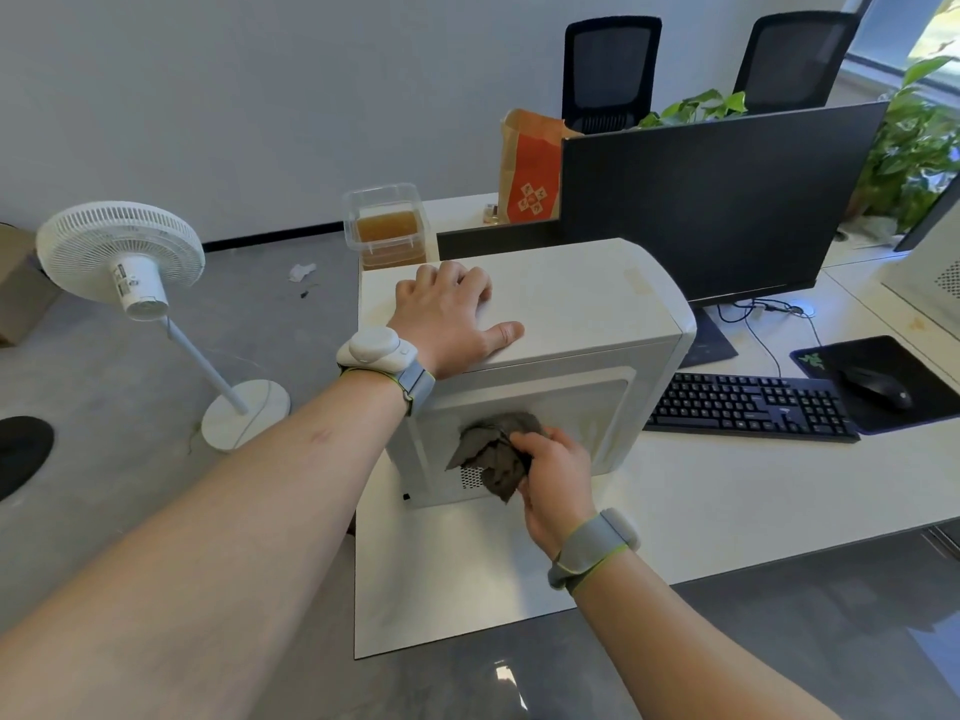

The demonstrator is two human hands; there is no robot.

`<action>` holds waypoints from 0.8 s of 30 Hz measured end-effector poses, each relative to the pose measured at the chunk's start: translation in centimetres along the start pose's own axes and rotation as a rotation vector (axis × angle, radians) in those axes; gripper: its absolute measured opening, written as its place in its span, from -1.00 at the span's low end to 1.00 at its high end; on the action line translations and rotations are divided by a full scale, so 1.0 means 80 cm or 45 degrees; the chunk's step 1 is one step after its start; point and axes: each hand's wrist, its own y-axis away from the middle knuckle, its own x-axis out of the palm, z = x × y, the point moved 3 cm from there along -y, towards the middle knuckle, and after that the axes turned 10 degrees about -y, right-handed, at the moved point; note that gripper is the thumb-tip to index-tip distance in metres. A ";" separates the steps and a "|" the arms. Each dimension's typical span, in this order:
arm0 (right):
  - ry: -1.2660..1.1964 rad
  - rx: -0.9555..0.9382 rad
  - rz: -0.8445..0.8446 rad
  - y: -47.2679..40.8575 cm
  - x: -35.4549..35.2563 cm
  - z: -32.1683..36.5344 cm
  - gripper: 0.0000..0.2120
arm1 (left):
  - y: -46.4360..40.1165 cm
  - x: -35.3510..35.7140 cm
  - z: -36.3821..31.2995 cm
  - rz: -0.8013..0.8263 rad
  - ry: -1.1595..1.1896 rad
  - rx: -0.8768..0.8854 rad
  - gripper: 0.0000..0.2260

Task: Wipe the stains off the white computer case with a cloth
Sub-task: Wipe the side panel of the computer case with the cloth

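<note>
While the left hand (451, 314) is lying flat atop the white computer case (571, 314) on the counter (727, 491), the right hand's (553, 475) grip is bunching the cloth (493, 452) against its side panel; wiping looks midway, with faint top marks remaining.

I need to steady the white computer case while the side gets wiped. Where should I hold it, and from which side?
Hold the flat top panel of the white computer case, coming from above, as the left hand does now with its fingers spread. The top is broad and level, so downward pressure likely pins the upright case against the sideways push of the right hand and its grey cloth.
</note>
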 end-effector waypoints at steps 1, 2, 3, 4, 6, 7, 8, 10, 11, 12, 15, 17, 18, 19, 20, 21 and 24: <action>0.036 0.045 -0.003 0.002 -0.007 -0.008 -0.94 | 0.000 0.000 0.000 0.003 0.000 0.002 -0.47; 0.095 0.111 -0.034 0.001 -0.014 -0.017 -0.94 | 0.000 0.000 0.001 0.008 0.005 0.000 -0.47; 0.154 0.180 -0.081 -0.001 -0.019 -0.025 -0.93 | 0.000 0.000 0.001 0.010 0.010 -0.006 -0.47; 0.188 0.231 -0.129 -0.003 -0.023 -0.029 -0.92 | -0.001 0.000 0.001 0.009 0.013 -0.010 -0.47; 0.188 0.219 -0.160 -0.010 -0.019 -0.021 -0.93 | -0.001 -0.001 0.001 0.010 0.012 -0.008 -0.48; 0.172 0.170 -0.151 -0.014 -0.014 -0.010 -0.94 | -0.001 -0.001 0.001 0.008 0.009 -0.005 -0.47; 0.134 0.106 -0.129 -0.015 -0.006 0.004 -0.94 | -0.001 -0.001 0.001 0.005 0.003 -0.004 -0.47; 0.008 -0.034 -0.041 -0.010 0.006 0.031 -0.93 | 0.001 -0.001 0.001 0.010 -0.001 -0.008 -0.46; -0.060 -0.087 0.007 -0.006 0.009 0.041 -0.96 | 0.001 -0.001 0.000 0.011 0.002 -0.008 -0.45; -0.100 -0.101 0.030 -0.003 0.008 0.047 -0.93 | 0.000 -0.002 0.000 0.015 0.006 -0.007 -0.45; -0.037 0.081 0.056 0.006 -0.009 0.039 -0.77 | -0.001 0.000 0.001 0.014 0.030 -0.021 -0.47; -0.010 0.245 0.019 0.008 -0.030 0.021 -0.82 | -0.001 0.000 0.001 0.010 0.060 -0.039 -0.49; 0.004 0.295 -0.005 0.006 -0.043 0.010 -0.80 | -0.002 0.000 0.001 0.009 0.070 -0.045 -0.49; 0.034 0.317 -0.045 0.004 -0.053 0.000 -0.79 | -0.002 0.000 0.001 0.006 0.071 -0.047 -0.49; 0.071 0.333 -0.091 0.001 -0.061 -0.008 -0.78 | -0.002 0.000 0.001 0.007 0.070 -0.050 -0.49; 0.102 0.346 -0.128 -0.003 -0.066 -0.014 -0.79 | -0.002 0.000 0.002 0.012 0.072 -0.051 -0.49; 0.179 0.352 -0.200 -0.022 -0.055 -0.015 -0.88 | -0.002 0.000 0.003 0.019 0.073 -0.051 -0.49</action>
